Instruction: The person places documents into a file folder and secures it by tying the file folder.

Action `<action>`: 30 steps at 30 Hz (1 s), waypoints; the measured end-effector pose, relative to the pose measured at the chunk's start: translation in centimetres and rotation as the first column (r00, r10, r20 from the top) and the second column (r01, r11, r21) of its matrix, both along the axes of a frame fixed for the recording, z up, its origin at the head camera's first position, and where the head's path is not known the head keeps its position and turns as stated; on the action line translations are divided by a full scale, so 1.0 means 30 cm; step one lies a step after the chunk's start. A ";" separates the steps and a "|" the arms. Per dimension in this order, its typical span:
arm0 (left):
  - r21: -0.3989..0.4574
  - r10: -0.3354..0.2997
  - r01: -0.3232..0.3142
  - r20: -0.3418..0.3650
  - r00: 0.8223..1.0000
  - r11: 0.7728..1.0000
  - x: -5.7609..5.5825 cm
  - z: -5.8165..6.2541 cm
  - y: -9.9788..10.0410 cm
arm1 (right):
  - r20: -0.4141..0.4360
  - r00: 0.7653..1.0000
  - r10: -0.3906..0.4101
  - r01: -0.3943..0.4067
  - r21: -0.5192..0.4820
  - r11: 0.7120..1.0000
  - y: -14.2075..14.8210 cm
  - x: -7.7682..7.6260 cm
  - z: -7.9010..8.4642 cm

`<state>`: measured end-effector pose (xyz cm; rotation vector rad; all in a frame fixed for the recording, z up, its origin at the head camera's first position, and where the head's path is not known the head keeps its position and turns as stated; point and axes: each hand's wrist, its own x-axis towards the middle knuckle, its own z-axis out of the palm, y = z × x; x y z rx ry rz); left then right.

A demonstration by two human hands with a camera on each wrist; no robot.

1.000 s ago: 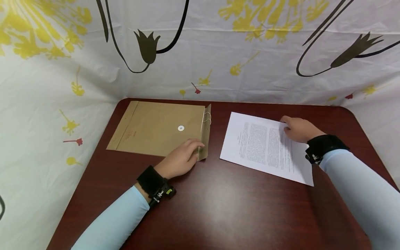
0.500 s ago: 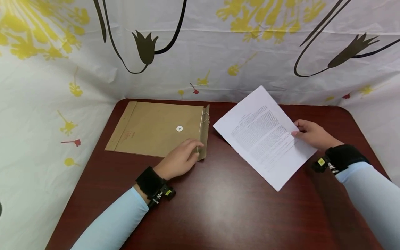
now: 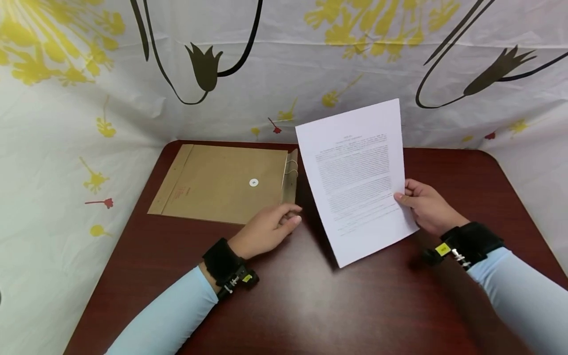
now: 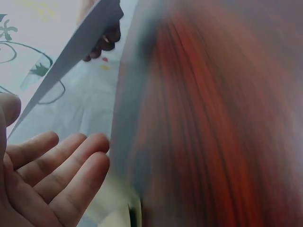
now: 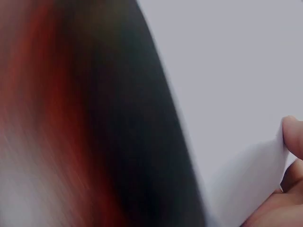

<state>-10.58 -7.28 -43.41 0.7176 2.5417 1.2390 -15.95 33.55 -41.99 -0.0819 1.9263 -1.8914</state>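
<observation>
My right hand (image 3: 432, 207) pinches the right edge of a printed paper (image 3: 355, 172), thumb on the front and fingers behind. The paper is raised off the table and tilted up. Whether it is one sheet or a few, I cannot tell. In the right wrist view the paper (image 5: 227, 85) bends near the thumb. My left hand (image 3: 266, 229) is by the lower right corner of a brown string-tie envelope (image 3: 222, 180), its fingers relaxed and holding nothing. In the left wrist view the fingers of the left hand (image 4: 57, 175) are spread below the paper's edge.
The envelope lies flat on the dark red-brown table (image 3: 328, 305), its flap (image 3: 290, 182) with white string folded out at the right. A white patterned cloth (image 3: 248, 113) hangs behind the table and at its sides.
My right hand has lifted the paper from the table and turned it upright, toward the left. My left hand has let go of the envelope's flap and shifted slightly right.
</observation>
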 end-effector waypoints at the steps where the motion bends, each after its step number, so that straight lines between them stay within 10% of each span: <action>1: 0.010 -0.007 0.007 0.014 1.000 1.000 0.003 0.002 0.008 | 0.003 1.000 0.004 -0.004 -0.025 1.000 -0.018 0.010 -0.001; 11: 0.154 -0.037 0.018 0.120 0.992 0.988 0.034 0.020 0.050 | 0.004 0.998 0.070 -0.069 -0.102 0.992 -0.135 0.077 -0.009; 24: 0.306 0.164 -0.191 0.113 0.980 0.933 0.008 0.038 0.037 | -0.015 0.985 0.170 -0.170 -0.063 0.983 -0.134 0.103 -0.024; 30: 0.276 0.153 -0.173 0.093 0.984 0.946 -0.011 0.052 -0.008 | -0.026 0.996 0.083 -0.086 -0.226 0.970 -0.092 0.099 -0.005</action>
